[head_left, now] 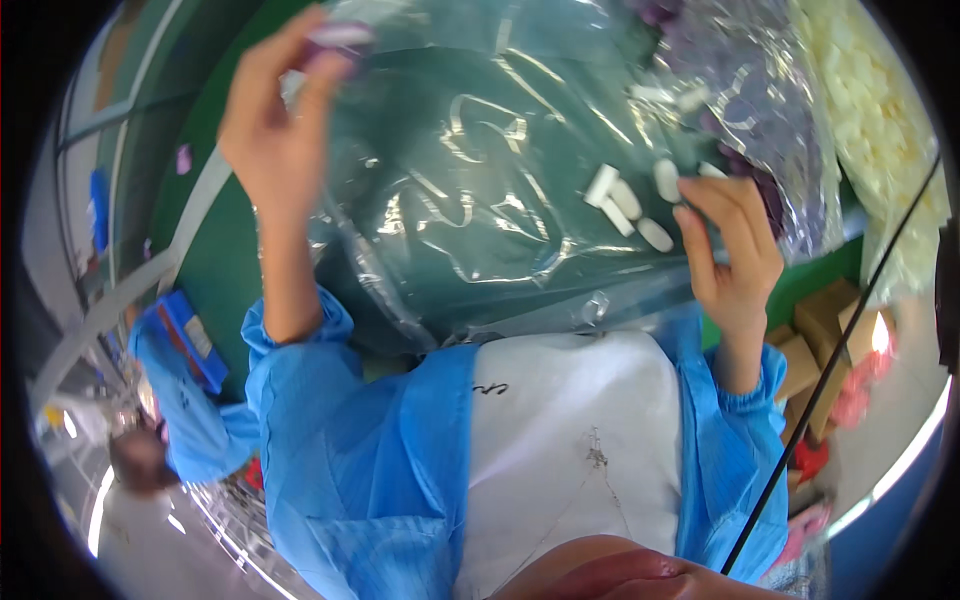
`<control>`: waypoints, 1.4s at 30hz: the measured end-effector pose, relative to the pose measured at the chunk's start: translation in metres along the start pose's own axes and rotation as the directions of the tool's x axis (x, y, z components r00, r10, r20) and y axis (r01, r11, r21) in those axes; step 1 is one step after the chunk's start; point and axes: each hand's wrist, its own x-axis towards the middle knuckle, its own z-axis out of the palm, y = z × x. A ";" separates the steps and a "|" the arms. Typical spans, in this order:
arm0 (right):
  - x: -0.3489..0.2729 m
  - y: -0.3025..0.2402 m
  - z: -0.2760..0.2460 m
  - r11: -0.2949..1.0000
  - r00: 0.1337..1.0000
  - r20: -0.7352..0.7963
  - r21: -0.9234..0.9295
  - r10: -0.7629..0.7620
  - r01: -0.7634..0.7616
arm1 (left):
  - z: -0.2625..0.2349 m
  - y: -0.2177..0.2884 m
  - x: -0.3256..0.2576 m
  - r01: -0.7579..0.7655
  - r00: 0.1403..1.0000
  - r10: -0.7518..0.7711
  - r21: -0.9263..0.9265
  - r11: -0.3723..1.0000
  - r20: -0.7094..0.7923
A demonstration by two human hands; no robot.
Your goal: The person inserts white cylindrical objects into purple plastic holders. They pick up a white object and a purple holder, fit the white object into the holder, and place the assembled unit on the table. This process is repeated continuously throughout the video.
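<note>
My left hand (272, 120) is raised at the upper left, fingers pinched on a small purple part (340, 42). My right hand (732, 245) reaches to the right side of a clear plastic sheet (470, 190) spread over a green table (215, 250). Its fingertips touch one of several small white oblong pieces (628, 205) lying on the sheet. More purple parts sit in a clear bag (745, 95) just above that hand. Both forearms wear blue sleeves.
A bag of pale yellow pieces (875, 120) lies at the far right. Cardboard boxes (815, 345) stand lower right. Another person in blue (190, 400) is at the lower left. A black cable (835, 370) crosses the right side.
</note>
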 end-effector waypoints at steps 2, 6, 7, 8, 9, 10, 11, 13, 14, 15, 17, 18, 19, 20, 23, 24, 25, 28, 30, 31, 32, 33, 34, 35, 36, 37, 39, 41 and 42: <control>-0.005 -0.004 0.005 1.000 0.996 0.085 0.006 -0.011 0.011 | -0.069 -0.059 0.030 0.089 0.996 -0.078 0.373 0.924 -0.046; -0.008 -0.010 0.018 0.992 0.985 0.117 0.018 -0.125 0.124 | -0.144 -0.202 0.048 0.069 0.988 -0.116 0.376 0.924 0.103; -0.008 -0.012 0.020 0.992 0.984 0.124 0.015 -0.129 0.128 | -0.142 -0.220 0.045 0.070 0.990 -0.117 0.428 0.901 0.085; -0.009 -0.008 0.021 0.990 0.983 0.118 0.006 -0.143 0.143 | -0.143 -0.245 0.039 0.008 1.000 -0.019 0.573 0.820 0.013; -0.010 -0.006 0.020 0.988 0.981 0.116 -0.004 -0.153 0.155 | -0.145 -0.256 0.034 -0.033 0.996 0.082 0.705 0.709 -0.036; -0.012 -0.002 0.017 0.987 0.982 0.111 -0.032 -0.155 0.159 | -0.130 -0.244 0.037 0.024 0.982 0.119 0.716 0.698 -0.149; -0.016 0.000 0.011 0.985 0.985 0.077 -0.061 -0.156 0.161 | -0.114 -0.219 0.041 0.079 0.954 0.159 0.722 0.688 -0.256; -0.023 0.011 -0.003 0.980 0.986 0.016 -0.109 -0.168 0.168 | -0.081 -0.140 0.028 0.051 0.948 0.144 0.584 0.810 -0.283; -0.028 0.017 -0.011 0.981 0.990 -0.047 -0.145 -0.136 0.128 | -0.067 -0.102 0.014 -0.106 0.940 0.283 0.625 0.773 -0.191; -0.029 0.026 -0.018 0.981 0.988 -0.113 -0.179 -0.102 0.081 | -0.049 -0.067 -0.010 -0.057 0.978 0.145 0.481 0.875 -0.147; -0.021 0.049 -0.035 0.946 0.944 -0.287 -0.317 -0.164 0.068 | -0.022 -0.018 -0.063 -0.021 0.997 -0.027 0.575 0.818 0.075; -0.021 0.064 -0.039 0.925 0.946 -0.289 -0.378 -0.149 0.030 | -0.014 -0.006 -0.083 -0.024 0.987 -0.069 0.568 0.823 0.143; -0.016 0.068 -0.046 0.888 0.950 -0.286 -0.459 -0.126 -0.020 | -0.010 0.000 -0.096 -0.014 0.972 -0.129 0.595 0.804 0.197; -0.015 0.070 -0.049 0.843 0.953 -0.285 -0.533 -0.102 -0.069 | -0.011 0.000 -0.103 0.010 0.967 -0.169 0.633 0.774 0.191; -0.012 0.072 -0.046 0.858 0.973 -0.230 -0.504 -0.023 -0.099 | -0.020 -0.005 -0.111 0.018 0.954 -0.222 0.699 0.715 0.202; -0.013 0.071 -0.044 0.873 0.971 -0.236 -0.479 -0.032 -0.088 | -0.024 -0.007 -0.112 0.007 0.950 -0.228 0.714 0.700 0.214; -0.011 0.071 -0.044 0.866 0.977 -0.211 -0.495 -0.045 -0.067 | -0.025 -0.008 -0.113 0.012 0.951 -0.230 0.714 0.700 0.209; -0.009 0.070 -0.041 0.859 0.983 -0.169 -0.512 -0.069 -0.027 | -0.031 -0.005 -0.114 0.022 0.951 -0.234 0.709 0.705 0.204; -0.008 0.064 -0.038 0.872 0.986 -0.151 -0.489 -0.063 -0.019 | -0.040 -0.004 -0.113 0.020 0.946 -0.246 0.722 0.692 0.210; -0.009 0.060 -0.037 0.860 0.988 -0.140 -0.511 -0.062 -0.019 | -0.044 -0.005 -0.114 0.012 0.943 -0.246 0.718 0.696 0.223; -0.009 0.052 -0.036 0.878 0.989 -0.143 -0.478 -0.039 -0.034 | -0.046 -0.004 -0.113 0.002 0.939 -0.252 0.730 0.684 0.234; -0.009 0.039 -0.031 0.888 0.990 -0.144 -0.453 0.014 -0.079 | -0.054 -0.004 -0.115 -0.007 0.939 -0.250 0.740 0.673 0.237; -0.010 0.035 -0.029 0.891 0.990 -0.134 -0.444 0.036 -0.092 | -0.060 -0.007 -0.117 -0.018 0.937 -0.247 0.737 0.676 0.248; -0.009 0.030 -0.027 0.906 0.992 -0.124 -0.416 0.036 -0.085 | -0.063 -0.009 -0.120 -0.013 0.933 -0.259 0.745 0.667 0.248; -0.011 0.019 -0.021 0.897 0.993 -0.114 -0.435 0.039 -0.085 | -0.070 -0.013 -0.125 -0.015 0.931 -0.265 0.754 0.657 0.249; -0.009 0.011 -0.019 0.894 0.991 -0.110 -0.433 0.075 -0.115 | -0.074 -0.013 -0.127 -0.020 0.932 -0.261 0.753 0.658 0.253; -0.006 0.002 -0.016 0.885 0.987 -0.131 -0.443 0.091 -0.140 | -0.069 0.000 -0.125 -0.065 0.951 -0.199 0.779 0.624 0.238; -0.001 -0.001 -0.015 0.882 0.985 -0.153 -0.449 0.078 -0.140 | -0.050 0.031 -0.109 -0.106 0.976 -0.055 0.672 0.733 0.213; 0.003 -0.002 -0.015 0.897 0.988 -0.150 -0.429 0.044 -0.105 | -0.043 0.042 -0.102 -0.157 0.966 -0.012 0.618 0.770 0.260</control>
